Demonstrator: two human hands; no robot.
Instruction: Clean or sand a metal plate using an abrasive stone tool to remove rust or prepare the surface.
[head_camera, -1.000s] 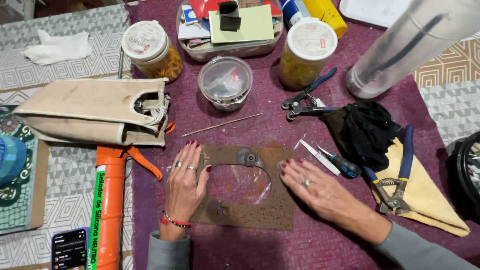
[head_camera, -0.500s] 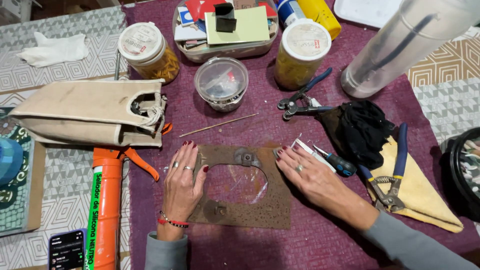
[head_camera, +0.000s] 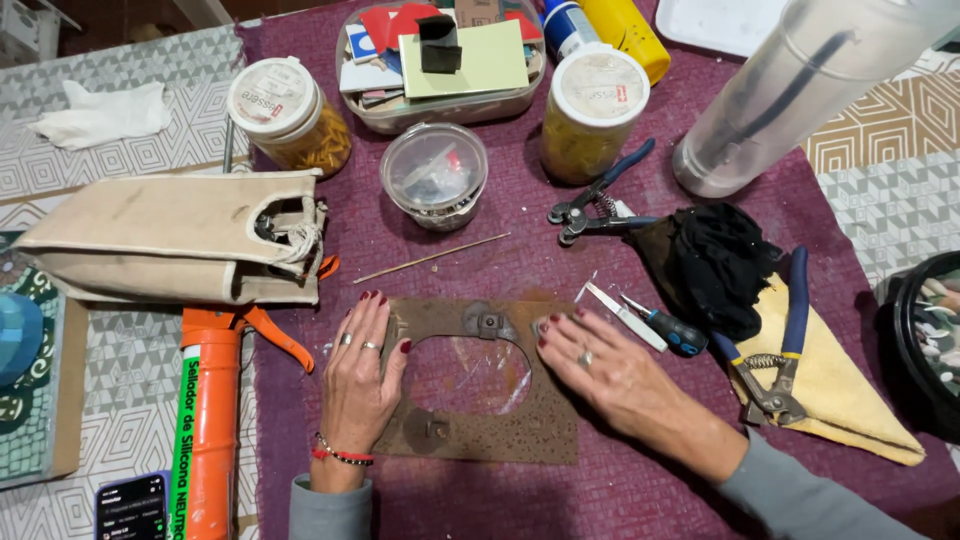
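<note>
Left hand (head_camera: 358, 385): dark red nail polish, two silver-coloured rings on the fingers, a red cord bracelet plus a thin dark beaded one at the wrist, grey sleeve cuff just below. Right hand (head_camera: 610, 375): same dark red polish, one silver-coloured ring with a small raised top, grey long sleeve covering the forearm down to the frame corner. Both sleeves plain, no print.

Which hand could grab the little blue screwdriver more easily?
Probably the right hand. It rests on the rusty brown metal plate with the oval hole, close beside the small blue-handled screwdriver; the left hand lies across the plate, farther away.
</note>
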